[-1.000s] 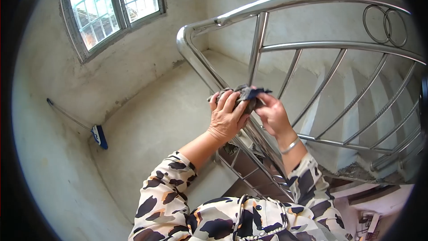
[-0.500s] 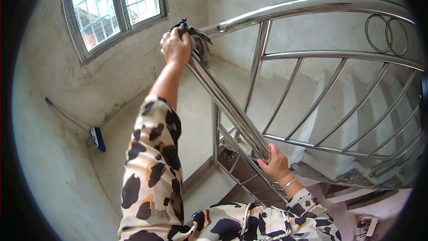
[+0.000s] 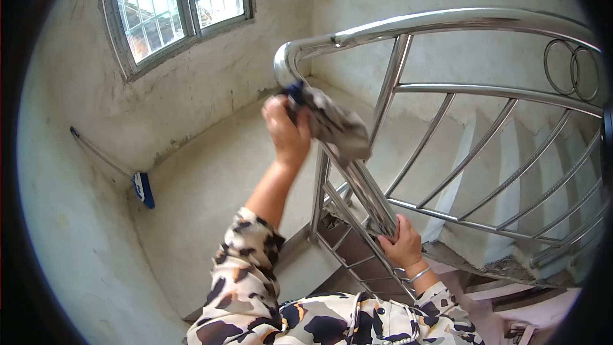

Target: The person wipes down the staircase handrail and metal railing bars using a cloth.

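Note:
My left hand (image 3: 287,129) is wrapped round a grey-and-dark cloth (image 3: 338,126), which drapes over the shiny metal handrail (image 3: 370,195) just below its upper bend. Motion blurs the cloth and fingers a little. Lower down, my right hand (image 3: 403,246) grips the same handrail, its thumb on the near side; a silver bangle circles that wrist. Both sleeves are patterned with dark spots.
Metal balusters (image 3: 434,150) and two decorative rings (image 3: 570,70) fill the railing on the right, with concrete steps (image 3: 504,160) behind. A blue-and-white broom (image 3: 143,190) leans by the left wall. A barred window (image 3: 185,6) is above the landing (image 3: 217,166).
My left hand has slid the cloth down the handrail from the bend, towards me. The right hand keeps its hold on the rail. The view has shifted slightly.

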`<control>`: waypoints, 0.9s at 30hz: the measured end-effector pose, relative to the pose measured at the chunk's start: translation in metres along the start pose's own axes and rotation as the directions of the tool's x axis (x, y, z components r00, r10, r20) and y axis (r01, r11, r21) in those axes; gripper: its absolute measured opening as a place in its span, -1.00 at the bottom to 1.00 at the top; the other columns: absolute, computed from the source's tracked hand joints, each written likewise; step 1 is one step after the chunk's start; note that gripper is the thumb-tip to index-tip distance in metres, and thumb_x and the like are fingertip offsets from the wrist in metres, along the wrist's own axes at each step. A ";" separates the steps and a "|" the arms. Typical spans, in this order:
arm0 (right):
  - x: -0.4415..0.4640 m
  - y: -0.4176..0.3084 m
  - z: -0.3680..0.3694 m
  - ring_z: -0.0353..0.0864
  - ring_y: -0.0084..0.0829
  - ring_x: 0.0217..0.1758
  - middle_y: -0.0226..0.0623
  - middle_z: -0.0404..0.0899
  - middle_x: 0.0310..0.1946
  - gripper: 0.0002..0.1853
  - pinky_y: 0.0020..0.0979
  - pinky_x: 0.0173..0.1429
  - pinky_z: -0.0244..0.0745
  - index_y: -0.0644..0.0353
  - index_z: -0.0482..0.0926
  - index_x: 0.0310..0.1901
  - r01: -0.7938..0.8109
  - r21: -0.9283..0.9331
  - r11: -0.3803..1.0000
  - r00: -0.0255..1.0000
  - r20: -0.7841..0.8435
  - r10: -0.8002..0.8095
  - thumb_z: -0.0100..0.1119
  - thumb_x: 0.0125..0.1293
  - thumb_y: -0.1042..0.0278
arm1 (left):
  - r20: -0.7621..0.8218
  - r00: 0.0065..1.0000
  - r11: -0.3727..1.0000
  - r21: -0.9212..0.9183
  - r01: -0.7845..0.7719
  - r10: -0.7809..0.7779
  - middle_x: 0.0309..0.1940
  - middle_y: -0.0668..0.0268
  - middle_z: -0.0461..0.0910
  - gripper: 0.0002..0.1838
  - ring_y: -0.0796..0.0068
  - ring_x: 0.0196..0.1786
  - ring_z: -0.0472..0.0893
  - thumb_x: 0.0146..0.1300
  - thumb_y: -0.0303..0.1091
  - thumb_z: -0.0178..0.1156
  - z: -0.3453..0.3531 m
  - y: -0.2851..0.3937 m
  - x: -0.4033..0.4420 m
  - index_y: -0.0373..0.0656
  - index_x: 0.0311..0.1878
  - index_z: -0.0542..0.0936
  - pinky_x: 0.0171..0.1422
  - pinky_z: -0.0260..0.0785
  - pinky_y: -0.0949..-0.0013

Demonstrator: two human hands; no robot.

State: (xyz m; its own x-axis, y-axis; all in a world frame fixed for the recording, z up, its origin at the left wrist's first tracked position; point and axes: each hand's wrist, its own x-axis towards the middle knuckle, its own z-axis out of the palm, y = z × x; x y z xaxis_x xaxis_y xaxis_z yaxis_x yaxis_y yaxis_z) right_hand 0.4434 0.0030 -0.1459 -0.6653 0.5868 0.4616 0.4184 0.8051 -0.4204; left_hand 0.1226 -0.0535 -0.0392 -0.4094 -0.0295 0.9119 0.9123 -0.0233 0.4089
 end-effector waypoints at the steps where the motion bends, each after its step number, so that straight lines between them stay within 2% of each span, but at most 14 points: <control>1: 0.000 0.000 0.000 0.52 -0.07 -0.30 -0.09 0.49 -0.33 -0.40 -0.22 -0.24 0.45 0.22 0.30 -0.04 0.002 -0.003 1.000 1.000 -0.007 -0.002 0.31 -0.14 0.22 | -0.049 0.997 0.996 0.075 -0.057 0.061 -0.22 -0.01 0.38 -0.66 -0.02 -0.13 0.34 -0.02 -0.44 0.19 0.005 -0.018 0.027 -0.28 -0.16 0.36 -0.02 0.17 0.11; 2: 0.001 0.001 0.000 0.52 -0.07 -0.30 -0.09 0.49 -0.33 -0.40 -0.22 -0.24 0.45 0.23 0.30 -0.04 -0.003 0.007 1.000 1.000 0.004 0.003 0.31 -0.14 0.21 | -0.090 0.988 0.982 0.149 -0.112 0.127 -0.21 0.00 0.39 -0.66 0.00 -0.12 0.34 0.00 -0.41 0.18 0.011 -0.034 0.054 -0.26 -0.14 0.37 -0.02 0.18 0.12; 5: -0.001 0.004 0.003 0.53 -0.09 -0.31 -0.10 0.50 -0.33 -0.40 -0.23 -0.25 0.45 0.24 0.31 -0.04 -0.007 0.014 1.000 1.000 -0.006 0.007 0.32 -0.14 0.21 | 0.107 0.982 0.944 0.309 0.117 -0.157 -0.16 0.06 0.42 -0.66 0.05 -0.05 0.36 0.07 -0.26 0.19 0.025 -0.059 0.128 -0.14 -0.09 0.44 0.03 0.21 0.10; 7: -0.001 0.006 0.002 0.53 -0.10 -0.32 -0.10 0.50 -0.33 -0.40 -0.23 -0.25 0.45 0.24 0.31 -0.04 0.009 -0.001 1.000 1.000 -0.026 -0.009 0.32 -0.14 0.21 | 0.245 0.892 0.829 0.518 0.211 -0.380 -0.11 0.12 0.43 -0.64 0.05 0.04 0.34 0.10 -0.16 0.18 0.031 -0.065 0.157 -0.05 -0.04 0.48 0.11 0.21 0.11; 9: 0.000 0.004 0.001 0.52 -0.13 -0.37 -0.13 0.49 -0.41 -0.40 -0.26 -0.29 0.45 0.30 0.31 -0.06 -0.007 -0.004 1.000 1.000 0.021 0.007 0.33 -0.14 0.22 | 0.385 0.764 0.738 0.653 0.171 -0.518 -0.04 0.17 0.47 -0.60 0.08 0.13 0.35 0.11 -0.09 0.17 0.046 -0.098 0.179 0.01 0.01 0.50 0.18 0.23 0.19; 10: 0.001 0.004 0.001 0.52 -0.13 -0.37 -0.13 0.49 -0.41 -0.40 -0.26 -0.29 0.45 0.30 0.31 -0.06 -0.017 -0.006 1.000 1.000 0.007 0.017 0.33 -0.14 0.22 | 0.511 0.735 0.815 0.572 0.096 -0.446 -0.08 0.16 0.53 -0.62 0.16 0.06 0.45 0.10 -0.09 0.18 0.054 -0.114 0.186 -0.03 -0.04 0.54 0.12 0.29 0.26; 12: 0.000 0.004 0.000 0.52 -0.16 -0.43 -0.17 0.49 -0.46 -0.41 -0.28 -0.34 0.45 0.28 0.31 -0.06 0.011 -0.036 0.999 1.000 -0.001 -0.011 0.32 -0.13 0.22 | 0.579 0.702 0.837 0.545 0.045 -0.415 -0.17 0.13 0.57 -0.66 0.20 -0.05 0.54 0.09 -0.11 0.18 0.074 -0.126 0.197 -0.07 -0.12 0.57 0.06 0.33 0.28; 17: 0.002 0.003 -0.004 0.53 -0.17 -0.35 -0.19 0.49 -0.37 -0.41 -0.29 -0.30 0.46 0.22 0.32 -0.08 -0.035 -0.042 0.999 0.997 0.064 0.037 0.32 -0.13 0.13 | 0.630 0.661 0.818 0.574 -0.042 -0.408 -0.15 0.13 0.56 -0.67 0.15 -0.06 0.53 0.13 -0.09 0.13 0.124 -0.100 0.213 -0.08 -0.13 0.56 0.05 0.35 0.25; 18: 0.004 0.006 -0.004 0.53 -0.17 -0.35 -0.19 0.49 -0.37 -0.41 -0.29 -0.30 0.46 0.22 0.32 -0.08 -0.046 -0.061 0.997 0.997 0.055 0.049 0.32 -0.13 0.13 | 0.607 0.708 0.820 0.568 -0.071 -0.360 -0.12 0.15 0.54 -0.67 0.16 -0.02 0.51 0.17 -0.09 0.07 0.144 -0.082 0.207 -0.06 -0.10 0.55 0.06 0.34 0.25; 20: 0.003 0.005 -0.002 0.52 -0.21 -0.44 -0.21 0.48 -0.44 -0.39 -0.33 -0.38 0.45 0.26 0.31 -0.06 0.031 -0.028 0.999 0.999 0.011 -0.031 0.34 -0.14 0.20 | 0.566 0.710 0.816 0.578 0.021 -0.419 -0.09 0.17 0.54 -0.69 0.20 0.02 0.49 0.20 -0.10 0.02 0.161 -0.059 0.205 -0.03 -0.09 0.55 0.08 0.34 0.26; 22: 0.002 0.005 -0.003 0.52 -0.21 -0.44 -0.20 0.48 -0.42 -0.38 -0.33 -0.38 0.45 0.26 0.31 -0.06 0.000 -0.032 0.999 0.999 0.033 0.001 0.35 -0.14 0.19 | 0.537 0.724 0.816 0.574 0.062 -0.433 -0.08 0.20 0.54 -0.70 0.22 0.04 0.49 0.20 -0.10 0.02 0.182 -0.042 0.196 0.00 -0.10 0.55 0.08 0.34 0.27; 24: 0.000 0.007 0.000 0.54 -0.17 -0.36 -0.19 0.49 -0.36 -0.38 -0.32 -0.32 0.48 0.22 0.33 -0.06 -0.023 -0.062 0.998 0.998 0.062 0.027 0.33 -0.12 0.08 | 0.472 0.766 0.854 0.486 0.186 -0.436 -0.08 0.21 0.54 -0.67 0.23 0.06 0.48 0.21 -0.06 -0.01 0.202 -0.037 0.191 -0.04 -0.11 0.55 0.09 0.32 0.26; 26: 0.001 0.008 0.000 0.54 -0.18 -0.37 -0.19 0.49 -0.37 -0.38 -0.32 -0.33 0.48 0.22 0.33 -0.06 0.011 -0.061 0.998 1.000 0.024 -0.009 0.33 -0.12 0.08 | 0.590 0.730 0.912 0.394 0.112 -0.344 -0.05 0.20 0.53 -0.58 0.20 0.06 0.47 0.23 0.04 -0.08 0.207 -0.043 0.190 -0.04 -0.07 0.54 0.12 0.29 0.24; 27: 0.001 0.005 -0.001 0.54 -0.19 -0.37 -0.19 0.49 -0.37 -0.38 -0.32 -0.33 0.48 0.22 0.33 -0.06 -0.010 -0.063 0.998 0.999 0.041 0.012 0.34 -0.12 0.08 | 0.716 0.628 0.944 0.312 0.105 -0.306 -0.03 0.19 0.52 -0.52 0.19 0.07 0.46 0.24 0.10 -0.14 0.202 -0.047 0.192 -0.03 -0.03 0.53 0.14 0.27 0.23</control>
State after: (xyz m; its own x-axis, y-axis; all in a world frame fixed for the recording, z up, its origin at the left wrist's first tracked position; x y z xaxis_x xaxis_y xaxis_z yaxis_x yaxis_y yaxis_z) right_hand 0.4456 0.0080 -0.1472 -0.6852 0.5925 0.4237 0.4627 0.8033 -0.3750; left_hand 0.0028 0.1440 0.1243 -0.5300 0.7036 0.4732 0.8212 0.2869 0.4932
